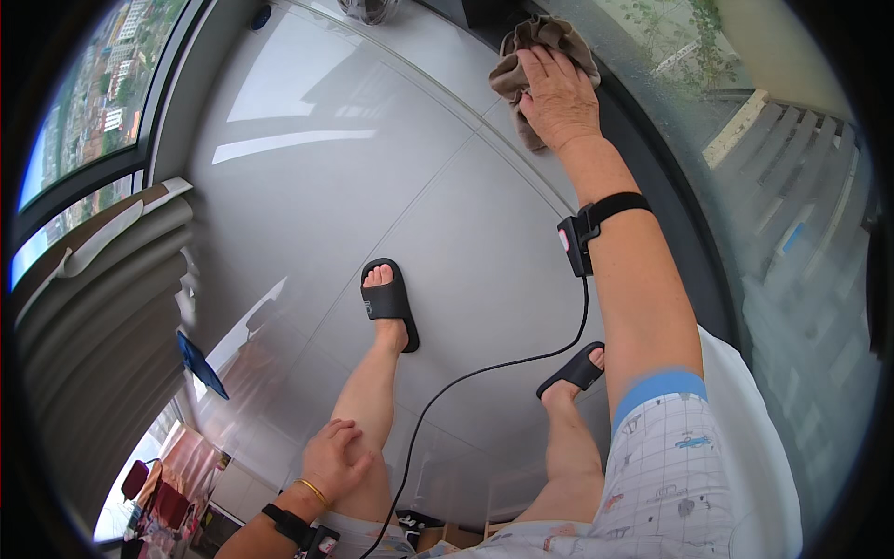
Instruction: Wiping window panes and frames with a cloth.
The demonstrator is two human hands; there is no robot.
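Observation:
Reaching to the upper right, my right hand [561,98] presses on a crumpled brown cloth [548,42] at the dark frame [632,133] below a glass pane. Its fingers lie spread over the folds; part of the cloth hangs below the palm. My left hand [334,458] rests on my left leg just below the knee, holding nothing, with its fingers slightly apart. Both wrists carry black straps with small devices, and a black cable [489,365] runs from the right one down across the view.
Glossy grey floor tiles [293,209] lie under my black slippers [389,300]. A window [91,105] and a grey curtain [105,279] are at the left. A clear plastic-looking object [369,10] stands at the top edge. Clothes [167,489] are at the lower left.

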